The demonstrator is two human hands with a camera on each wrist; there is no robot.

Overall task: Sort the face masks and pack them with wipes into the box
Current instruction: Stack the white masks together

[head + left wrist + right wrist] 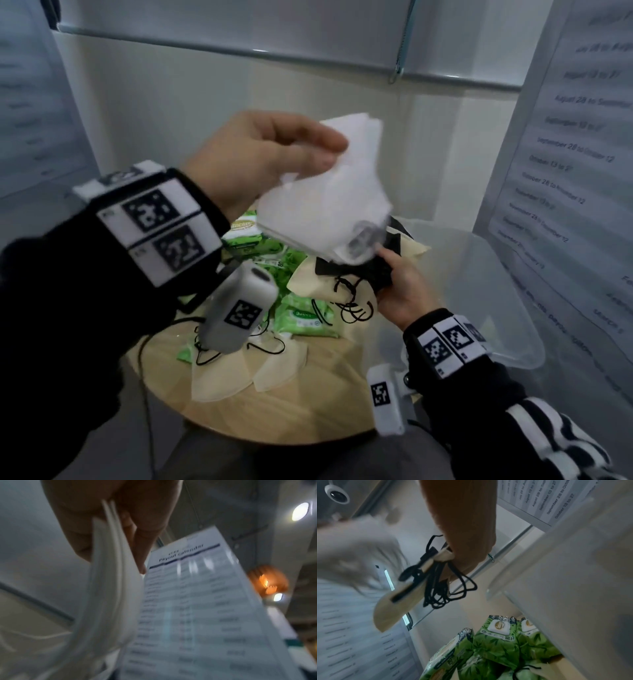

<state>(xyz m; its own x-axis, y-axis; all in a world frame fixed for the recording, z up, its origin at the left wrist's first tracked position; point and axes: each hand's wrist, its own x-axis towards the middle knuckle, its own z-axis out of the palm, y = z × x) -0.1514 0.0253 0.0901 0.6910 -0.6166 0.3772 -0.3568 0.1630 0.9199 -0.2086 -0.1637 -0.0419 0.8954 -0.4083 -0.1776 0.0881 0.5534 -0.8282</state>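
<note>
My left hand [274,150] is raised above the round wooden table [308,411] and pinches a stack of white face masks [329,198] between thumb and fingers; the left wrist view shows their stacked edges [109,588]. My right hand [400,287] grips a bundle of black and beige masks [359,270] with black ear loops, seen from below as beige masks [399,609]. Green wipe packs [305,315] lie on the table with more beige masks [246,370]. The clear plastic box [496,308] stands at the right.
Printed calendar sheets [565,171] hang on the panel to the right, close behind the box. A white wall and a window blind rail [274,51] lie ahead. Several wipe packs [496,642] crowd the table's far side beside the box wall [573,588].
</note>
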